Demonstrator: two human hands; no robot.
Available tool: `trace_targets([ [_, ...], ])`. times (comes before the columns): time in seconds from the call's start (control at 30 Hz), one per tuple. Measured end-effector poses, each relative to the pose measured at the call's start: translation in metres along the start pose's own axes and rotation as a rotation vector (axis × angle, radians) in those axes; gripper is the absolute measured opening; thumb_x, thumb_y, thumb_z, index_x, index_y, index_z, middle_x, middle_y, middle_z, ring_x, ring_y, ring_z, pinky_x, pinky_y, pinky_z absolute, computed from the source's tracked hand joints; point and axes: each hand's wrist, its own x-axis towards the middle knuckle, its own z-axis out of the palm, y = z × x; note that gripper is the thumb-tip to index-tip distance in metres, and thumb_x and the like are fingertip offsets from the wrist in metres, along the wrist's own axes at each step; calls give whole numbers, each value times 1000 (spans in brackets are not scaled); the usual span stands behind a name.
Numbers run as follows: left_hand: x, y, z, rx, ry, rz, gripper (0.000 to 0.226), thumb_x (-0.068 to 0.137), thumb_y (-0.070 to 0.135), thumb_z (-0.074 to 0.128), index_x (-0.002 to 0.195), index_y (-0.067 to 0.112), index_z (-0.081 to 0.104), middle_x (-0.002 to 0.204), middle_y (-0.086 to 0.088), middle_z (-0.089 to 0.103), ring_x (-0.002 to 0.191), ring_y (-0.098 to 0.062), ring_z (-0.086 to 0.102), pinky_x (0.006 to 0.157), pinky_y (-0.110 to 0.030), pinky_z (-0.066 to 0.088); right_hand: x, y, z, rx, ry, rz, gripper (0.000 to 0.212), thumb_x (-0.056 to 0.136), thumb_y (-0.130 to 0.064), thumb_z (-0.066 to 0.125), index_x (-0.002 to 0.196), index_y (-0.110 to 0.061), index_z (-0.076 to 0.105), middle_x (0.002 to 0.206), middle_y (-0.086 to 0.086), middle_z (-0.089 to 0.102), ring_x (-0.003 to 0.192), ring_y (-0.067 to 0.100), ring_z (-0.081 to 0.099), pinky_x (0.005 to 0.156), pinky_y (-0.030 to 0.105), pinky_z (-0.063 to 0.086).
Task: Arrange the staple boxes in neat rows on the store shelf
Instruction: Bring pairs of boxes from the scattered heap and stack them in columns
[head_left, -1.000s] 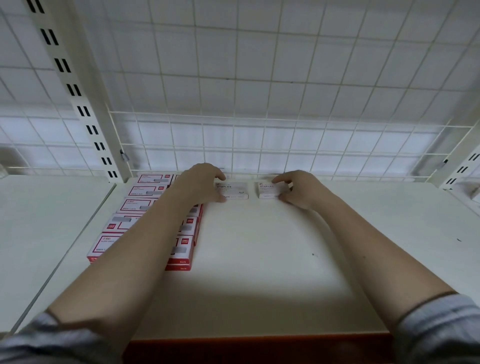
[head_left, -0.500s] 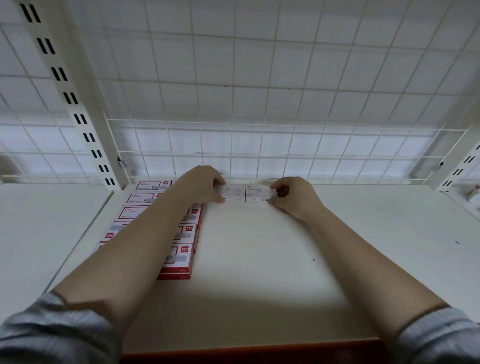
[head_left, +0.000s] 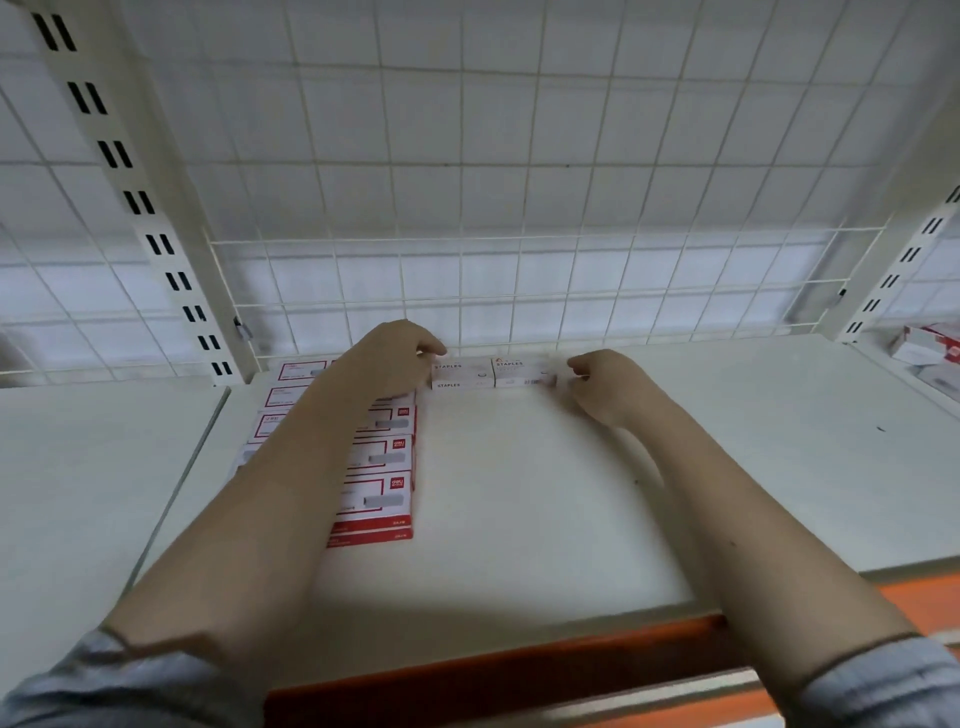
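Two hands, left hand (head_left: 384, 358) and right hand (head_left: 605, 382), pinch two white staple boxes (head_left: 493, 371) together, far back, making a neat row.

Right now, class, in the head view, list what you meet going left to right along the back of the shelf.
Slotted upright → red-and-white staple boxes → left hand → left white staples box → right white staples box → right hand → more boxes on the next shelf.
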Motion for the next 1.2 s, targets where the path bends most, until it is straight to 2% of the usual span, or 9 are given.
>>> trace_targets([
  [0.17,-15,8,2,0,26,62,32,97,12,41,122,17,60,132,0,55,114,-16,54,86,-17,32,-30,2,4,-24,67,110,46,97,-14,35,143,-13,36,145,5,41,130,24,41,103,28,33],
  [0.33,-26,30,8,-9,-28,167,34,97,12,39,123,17,60,134,-3,53,120,-19,50,96,-22,34,-77,19,4,27,159,229,47,95,-10,33,143,-12,37,140,10,47,123,31,50,104,30,37],
  [0.43,-30,49,16,-23,-11,177,34,97,14,39,122,18,61,133,-3,53,111,-21,54,88,-22,37,-109,36,-2,11,216,298,45,95,-10,33,140,-9,40,142,10,44,129,27,42,102,30,35],
  [0.53,-31,75,31,-64,-13,227,32,96,14,41,119,17,63,130,-2,56,115,-19,54,92,-20,35,-138,55,-11,6,270,344,37,95,-8,34,128,-3,50,132,14,52,122,30,46,95,32,37],
  [0.63,-31,111,47,-105,-56,279,31,96,14,42,118,17,63,129,-1,57,117,-17,53,98,-22,36,-159,78,-21,23,315,368,36,94,-7,35,125,1,51,125,18,56,115,33,50,92,35,39],
  [0.77,-34,172,70,-105,-86,333,32,97,17,41,121,20,61,134,2,53,122,-15,50,99,-23,34,-181,124,-42,64,384,401,35,91,-8,38,122,2,51,108,21,62,99,34,56,85,39,45],
  [0.83,-35,207,84,-113,-85,357,32,98,17,41,123,18,60,135,1,52,123,-16,48,99,-22,33,-191,155,-57,63,414,405,35,91,-8,39,122,1,52,106,20,62,95,35,57,83,40,46],
  [1.0,-38,301,135,-159,-65,351,31,97,16,43,122,17,60,133,-1,54,121,-17,49,99,-24,34,-212,250,-105,-8,426,346,36,94,-11,39,128,-7,51,126,18,57,113,33,53,87,35,42],
  [1.2,-33,393,183,-177,-80,284,30,95,16,46,120,17,62,130,-2,57,120,-18,51,102,-25,34,-224,345,-162,-46,353,277,36,94,-8,40,127,-8,52,122,19,59,112,34,53,87,35,44],
])
